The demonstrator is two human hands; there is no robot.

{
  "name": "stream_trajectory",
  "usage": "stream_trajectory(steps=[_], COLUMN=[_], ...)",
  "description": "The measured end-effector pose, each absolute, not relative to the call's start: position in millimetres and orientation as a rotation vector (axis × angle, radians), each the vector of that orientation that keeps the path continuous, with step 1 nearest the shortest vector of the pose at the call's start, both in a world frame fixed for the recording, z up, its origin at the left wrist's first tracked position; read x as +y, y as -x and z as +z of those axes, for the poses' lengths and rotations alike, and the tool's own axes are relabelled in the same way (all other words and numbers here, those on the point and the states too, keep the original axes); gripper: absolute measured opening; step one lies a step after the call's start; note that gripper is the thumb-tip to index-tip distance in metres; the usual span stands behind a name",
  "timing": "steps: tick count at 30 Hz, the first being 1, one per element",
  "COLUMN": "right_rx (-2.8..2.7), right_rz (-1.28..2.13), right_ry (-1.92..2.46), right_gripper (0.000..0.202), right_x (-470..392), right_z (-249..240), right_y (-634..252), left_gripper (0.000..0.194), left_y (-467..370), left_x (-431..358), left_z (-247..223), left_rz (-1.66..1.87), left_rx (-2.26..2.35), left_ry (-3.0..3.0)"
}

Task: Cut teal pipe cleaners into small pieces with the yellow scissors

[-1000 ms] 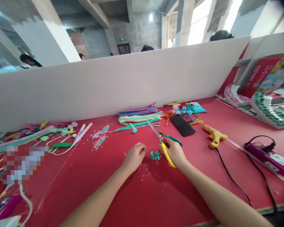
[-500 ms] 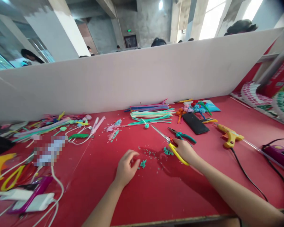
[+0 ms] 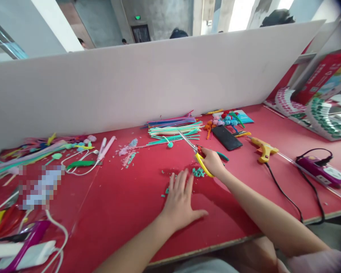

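Observation:
My left hand [image 3: 179, 203] lies palm down on the red table [image 3: 108, 212], fingers spread, over scattered green bits [image 3: 167, 190] that partly show beside it. My right hand [image 3: 213, 161] is closed round the yellow handles of a pair of scissors [image 3: 200, 161], whose metal blades point away to the upper left. Just below the scissors sits a small heap of cut green pieces [image 3: 198, 172]. Pliers with green handles [image 3: 223, 156] are mostly hidden behind my right hand. Ahead lie bundled pipe cleaners [image 3: 174, 131] and a small green ball on a stem [image 3: 169, 144].
A black phone [image 3: 226, 137], a yellow glue gun [image 3: 263, 149] and a purple power strip [image 3: 322, 170] with black cords lie to the right. On the left are white cables [image 3: 63, 235], a pink tool [image 3: 106, 148] and more pipe cleaners [image 3: 31, 155]. A white partition [image 3: 130, 87] borders the back.
My left hand has moved right and spread flat over the green bits; before, its fingers were curled beside them. My right hand still holds the scissors. The view has shifted right and down.

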State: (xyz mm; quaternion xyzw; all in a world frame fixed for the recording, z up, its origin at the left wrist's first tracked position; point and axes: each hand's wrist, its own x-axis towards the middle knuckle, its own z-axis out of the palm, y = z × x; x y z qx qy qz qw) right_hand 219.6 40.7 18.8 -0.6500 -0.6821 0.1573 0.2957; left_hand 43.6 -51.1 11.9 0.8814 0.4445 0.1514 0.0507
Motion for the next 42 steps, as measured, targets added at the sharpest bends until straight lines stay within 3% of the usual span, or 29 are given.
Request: stream_trajectory(steps=[10, 20, 22, 27, 36, 42], right_rx=[-1.631, -1.628, -1.634, -1.647, -1.682, -1.705], right_rz=[0.405, 0.414, 0.410, 0.401, 0.383, 0.366], right_ry=[1.690, 1.652, 1.651, 1.655, 1.676, 1.676], right_gripper=[0.033, 0.024, 0.022, 0.025, 0.024, 0.018], right_x=[37, 35, 36, 36, 37, 37], right_z=[3, 9, 9, 9, 5, 5], right_y=[-246, -245, -245, -246, -246, -247], left_gripper=[0.086, 0.075, 0.078, 0.094, 0.084, 0.075], left_y=[-50, -8, -8, -25, -14, 21], left_x=[4, 62, 53, 6, 71, 79], left_z=[-4, -3, 5, 9, -11, -18], left_rz=[0.312, 0.356, 0.388, 0.229, 0.274, 0.500], left_rx=[1.771, 1.863, 1.821, 1.220, 1.468, 1.545], left_ry=[-2.756, -2.684, -2.680, -2.883, -2.838, -2.520])
